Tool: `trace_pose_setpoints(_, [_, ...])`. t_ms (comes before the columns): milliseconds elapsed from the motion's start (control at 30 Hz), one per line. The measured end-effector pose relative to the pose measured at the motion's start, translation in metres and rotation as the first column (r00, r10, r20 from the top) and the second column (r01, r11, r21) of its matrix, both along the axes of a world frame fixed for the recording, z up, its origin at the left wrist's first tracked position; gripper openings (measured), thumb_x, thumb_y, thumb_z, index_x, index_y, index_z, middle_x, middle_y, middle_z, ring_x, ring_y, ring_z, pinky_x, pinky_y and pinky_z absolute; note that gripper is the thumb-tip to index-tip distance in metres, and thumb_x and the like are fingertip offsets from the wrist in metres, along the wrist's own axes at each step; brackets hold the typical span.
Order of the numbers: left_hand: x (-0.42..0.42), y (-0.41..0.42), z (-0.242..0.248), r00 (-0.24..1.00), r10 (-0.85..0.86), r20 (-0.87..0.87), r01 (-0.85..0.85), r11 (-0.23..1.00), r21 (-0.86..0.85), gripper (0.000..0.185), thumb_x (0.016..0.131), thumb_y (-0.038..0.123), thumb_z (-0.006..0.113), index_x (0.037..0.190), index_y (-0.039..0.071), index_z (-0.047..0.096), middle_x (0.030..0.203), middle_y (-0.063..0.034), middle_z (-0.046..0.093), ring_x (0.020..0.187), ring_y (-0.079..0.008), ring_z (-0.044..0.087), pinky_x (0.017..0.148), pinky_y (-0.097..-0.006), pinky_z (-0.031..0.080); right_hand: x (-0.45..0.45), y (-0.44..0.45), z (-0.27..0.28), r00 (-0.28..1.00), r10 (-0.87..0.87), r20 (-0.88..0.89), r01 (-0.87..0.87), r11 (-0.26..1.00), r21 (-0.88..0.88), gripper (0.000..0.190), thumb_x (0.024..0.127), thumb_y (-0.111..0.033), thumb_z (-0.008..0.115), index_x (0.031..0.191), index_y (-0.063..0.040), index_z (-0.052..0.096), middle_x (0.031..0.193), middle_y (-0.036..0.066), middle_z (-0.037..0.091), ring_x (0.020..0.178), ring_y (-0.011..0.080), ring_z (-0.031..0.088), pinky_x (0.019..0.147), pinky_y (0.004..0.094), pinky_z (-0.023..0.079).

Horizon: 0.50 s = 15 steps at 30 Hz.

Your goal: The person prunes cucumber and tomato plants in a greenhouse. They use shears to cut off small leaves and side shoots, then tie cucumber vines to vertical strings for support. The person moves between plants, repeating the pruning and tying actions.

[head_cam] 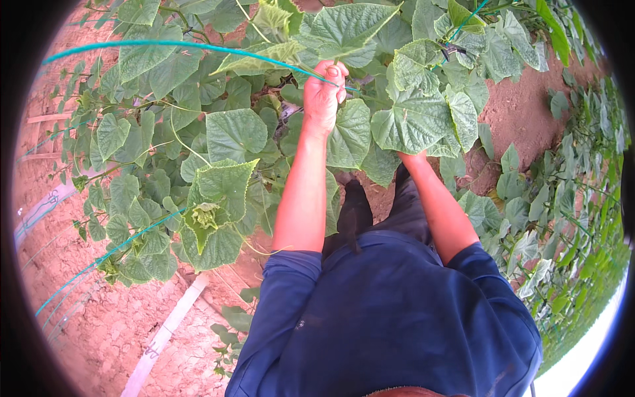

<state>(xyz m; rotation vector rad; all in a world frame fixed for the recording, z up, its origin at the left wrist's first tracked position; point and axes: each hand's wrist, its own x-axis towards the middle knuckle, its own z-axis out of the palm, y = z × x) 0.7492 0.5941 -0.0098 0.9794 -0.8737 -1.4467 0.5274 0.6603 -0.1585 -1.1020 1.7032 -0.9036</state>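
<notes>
My left hand point(325, 94) is raised among the leaves of a cucumber-like vine point(235, 134), its fingers closed around a teal twine point(198, 45). The twine arcs in from the left and crosses the fingers beneath my thumb. A leaf stalk rises just above the fist, below a broad toothed leaf point(347, 30); whether the fist also holds that stalk is unclear. Only the wrist of my right hand point(412, 158) shows. Large leaves point(412, 121) cover the fingers, so their hold is hidden.
A second teal twine point(114, 252) slants through the left-hand foliage. Pale strips bearing marks, one of them a white strip point(163, 335), lie on the cracked soil point(114, 322). Another leafy row point(555, 198) stands at the right. My dark shoe point(354, 201) is below the vine.
</notes>
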Motion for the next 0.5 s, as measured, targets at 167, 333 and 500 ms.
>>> trace_pose_setpoints(167, [-0.003, -0.001, -0.003, 0.999, -0.005, 0.054, 0.004, 1.0, 0.009, 0.046, 0.094, 0.051, 0.065, 0.103, 0.006, 0.057, 0.074, 0.0033, 0.045, 0.064, -0.006, 0.042, 0.056, -0.0227, 0.037, -0.03, 0.106, 0.103, 0.802, 0.519, -0.297, -0.498, 0.854, 0.148, 0.03, 0.079, -0.022, 0.082, 0.101, -0.003, 0.074, 0.087, 0.014, 0.073, 0.076, 0.0308, 0.072, 0.07, 0.0374, 0.057])
trace_pose_setpoints(333, [-0.008, 0.004, -0.012, 1.0, 0.018, -0.006, -0.018, 1.0, 0.014, 0.035, 0.094, 0.039, 0.071, 0.107, 0.008, 0.061, 0.087, 0.007, 0.055, 0.075, -0.0041, 0.046, 0.065, -0.0209, 0.036, -0.021, 0.094, 0.222, 0.858, 0.452, -0.245, -0.513, 0.781, -0.357, 0.038, 0.071, -0.009, 0.087, 0.106, -0.004, 0.073, 0.083, 0.012, 0.074, 0.072, 0.0229, 0.073, 0.064, 0.0324, 0.059])
trace_pose_setpoints(500, [-0.019, 0.013, -0.016, 0.998, 0.05, -0.038, -0.053, 0.997, -0.064, 0.052, 0.088, 0.048, 0.074, 0.116, 0.009, 0.054, 0.091, 0.0016, 0.053, 0.068, -0.0056, 0.045, 0.059, -0.0215, 0.04, 0.018, 0.009, 0.269, 0.853, 0.311, -0.419, -0.491, 0.751, -0.442, 0.026, 0.079, -0.005, 0.083, 0.101, 0.002, 0.073, 0.084, 0.013, 0.076, 0.076, 0.016, 0.075, 0.067, 0.0273, 0.059])
